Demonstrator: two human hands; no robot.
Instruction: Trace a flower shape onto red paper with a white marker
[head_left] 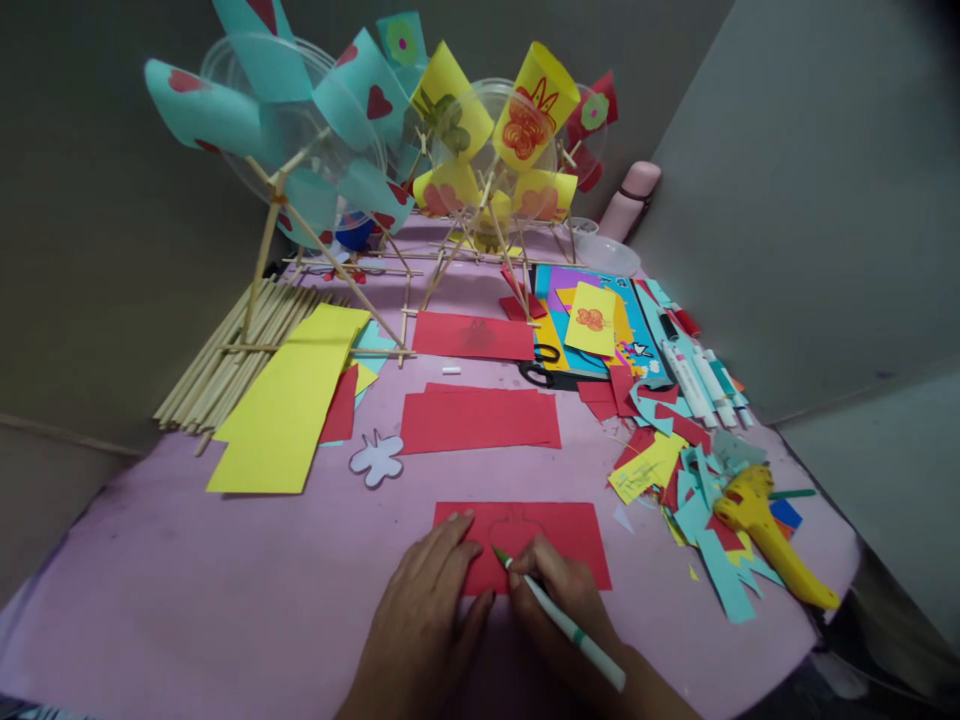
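Observation:
A red paper strip [574, 545] lies flat near the front edge of the table, with a faint butterfly outline drawn on it. My left hand [431, 590] rests on the strip's left part, fingers stretched out and flat. My right hand [559, 590] grips a white marker [577, 637] with a green tip, which touches the paper at the outline. A white butterfly cutout [377, 459] lies to the upper left. Beyond the strip lie more red strips [480, 420] and another red strip with a dark butterfly drawing [450, 335].
Stick stands [337, 270] with blue and yellow paper wheels rise at the back. Left are wooden sticks [202, 370] and yellow paper [285, 400]. Right are paper scraps [697, 500], a yellow glue gun [776, 540], markers [686, 385], scissors [538, 374] and a pink bottle [628, 203].

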